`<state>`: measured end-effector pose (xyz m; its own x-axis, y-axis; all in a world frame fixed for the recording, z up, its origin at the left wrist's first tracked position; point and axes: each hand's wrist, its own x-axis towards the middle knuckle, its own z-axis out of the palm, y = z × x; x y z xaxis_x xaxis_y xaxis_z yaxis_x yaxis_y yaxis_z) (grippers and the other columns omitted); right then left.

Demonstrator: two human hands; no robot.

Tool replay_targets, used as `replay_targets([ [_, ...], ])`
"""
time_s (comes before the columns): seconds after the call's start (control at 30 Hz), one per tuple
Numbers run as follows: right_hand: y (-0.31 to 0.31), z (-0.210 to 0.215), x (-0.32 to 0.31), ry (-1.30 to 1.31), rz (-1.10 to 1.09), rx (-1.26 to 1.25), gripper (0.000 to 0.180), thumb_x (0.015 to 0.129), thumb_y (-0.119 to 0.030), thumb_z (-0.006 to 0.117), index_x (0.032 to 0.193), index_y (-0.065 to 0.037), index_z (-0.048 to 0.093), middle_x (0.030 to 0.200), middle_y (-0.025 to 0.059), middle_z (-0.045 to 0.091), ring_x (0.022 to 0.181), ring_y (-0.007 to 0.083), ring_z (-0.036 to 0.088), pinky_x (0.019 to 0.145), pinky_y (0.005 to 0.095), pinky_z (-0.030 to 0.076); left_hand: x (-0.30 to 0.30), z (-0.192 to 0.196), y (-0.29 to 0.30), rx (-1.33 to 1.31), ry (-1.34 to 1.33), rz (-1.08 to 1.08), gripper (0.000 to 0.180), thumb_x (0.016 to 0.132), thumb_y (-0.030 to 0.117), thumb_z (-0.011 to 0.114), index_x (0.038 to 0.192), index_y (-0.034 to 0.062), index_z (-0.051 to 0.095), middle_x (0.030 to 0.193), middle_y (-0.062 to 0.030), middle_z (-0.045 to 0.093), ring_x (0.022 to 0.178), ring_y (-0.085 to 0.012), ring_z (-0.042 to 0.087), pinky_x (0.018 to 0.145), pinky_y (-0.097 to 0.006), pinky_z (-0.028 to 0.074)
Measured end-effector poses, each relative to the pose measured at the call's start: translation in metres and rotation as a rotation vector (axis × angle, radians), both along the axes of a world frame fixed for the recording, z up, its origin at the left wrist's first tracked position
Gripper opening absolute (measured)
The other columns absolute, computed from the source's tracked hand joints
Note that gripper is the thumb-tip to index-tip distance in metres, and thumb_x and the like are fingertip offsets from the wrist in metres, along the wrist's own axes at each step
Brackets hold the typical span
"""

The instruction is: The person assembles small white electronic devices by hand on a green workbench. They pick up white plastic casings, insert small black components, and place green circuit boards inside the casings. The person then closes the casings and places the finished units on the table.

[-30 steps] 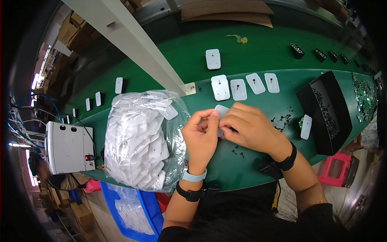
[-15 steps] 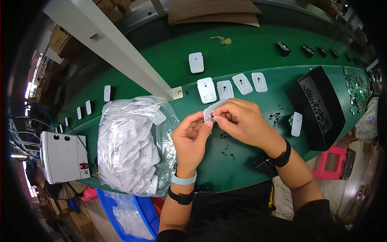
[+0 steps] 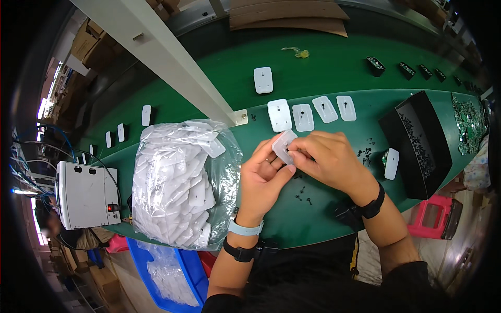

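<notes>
My left hand [image 3: 262,176] grips a white plastic cover [image 3: 281,145] by its edge, tilted above the table. Over that cover, the fingertips of my right hand [image 3: 331,160] pinch a small black part, mostly hidden by the fingers. Just beyond my hands lie three white covers [image 3: 303,119], each with a black, thin-tailed piece in it. A white-topped case [image 3: 279,116] sits left of them. Loose black pieces [image 3: 301,197] are scattered below my right hand, and more [image 3: 365,155] lie to its right.
A clear bag of white covers [image 3: 175,193] fills the left side, beside a white metal box [image 3: 86,195]. At right stand a black bin [image 3: 417,146] of small black pieces and a white-topped unit [image 3: 391,164]. A metal post [image 3: 172,68] rises behind. Black cases [image 3: 375,66] line the far green belt.
The view has shifted slightly, so the table's things appear farther right. The cover in my left hand is tilted more upright, and my right fingertips stay at it.
</notes>
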<state>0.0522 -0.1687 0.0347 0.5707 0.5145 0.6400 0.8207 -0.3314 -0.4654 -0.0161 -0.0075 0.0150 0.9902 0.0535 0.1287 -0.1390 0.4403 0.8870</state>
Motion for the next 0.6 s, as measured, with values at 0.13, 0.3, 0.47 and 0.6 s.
replay_targets([
  [0.13,-0.0026,0.0107,-0.0013,-0.099,-0.005,-0.071,0.014,0.078,-0.007,0.075,0.086,-0.007,0.064,0.068,0.0037,0.061,0.057,0.0205,0.061,0.049,0.0327,0.048,0.0005,-0.0062,0.0004,0.025,0.032,-0.038,0.052,0.089,-0.019,0.058,0.14,-0.0108,0.05,0.132,-0.0125,0.055,0.127,-0.0228,0.056,0.105,-0.033,0.049],
  [0.3,-0.0022,0.0072,0.001,-0.075,-0.016,-0.004,0.015,0.076,-0.005,0.077,0.085,-0.008,0.065,0.066,0.003,0.06,0.055,0.0199,0.059,0.048,0.0325,0.047,0.0,-0.0091,0.0019,0.09,-0.015,0.002,0.047,0.09,-0.019,0.057,0.137,-0.012,0.053,0.13,-0.0132,0.056,0.124,-0.023,0.059,0.101,-0.031,0.052],
  [0.47,-0.0044,0.005,0.0032,-0.097,-0.024,-0.029,0.016,0.076,-0.005,0.078,0.085,-0.007,0.065,0.064,0.0032,0.057,0.054,0.0202,0.058,0.047,0.0328,0.045,-0.0009,-0.0071,-0.0005,0.106,-0.018,0.055,0.046,0.091,-0.015,0.06,0.136,-0.0099,0.055,0.127,-0.0124,0.062,0.119,-0.02,0.061,0.097,-0.032,0.054],
  [0.6,-0.0046,0.0038,0.0038,-0.098,-0.025,-0.031,0.015,0.079,-0.005,0.077,0.086,-0.006,0.064,0.064,0.0045,0.057,0.055,0.0213,0.058,0.047,0.0332,0.045,-0.0011,-0.0073,0.0003,0.091,-0.006,0.055,0.042,0.092,-0.016,0.059,0.134,-0.012,0.055,0.124,-0.0121,0.061,0.117,-0.0205,0.063,0.095,-0.029,0.054],
])
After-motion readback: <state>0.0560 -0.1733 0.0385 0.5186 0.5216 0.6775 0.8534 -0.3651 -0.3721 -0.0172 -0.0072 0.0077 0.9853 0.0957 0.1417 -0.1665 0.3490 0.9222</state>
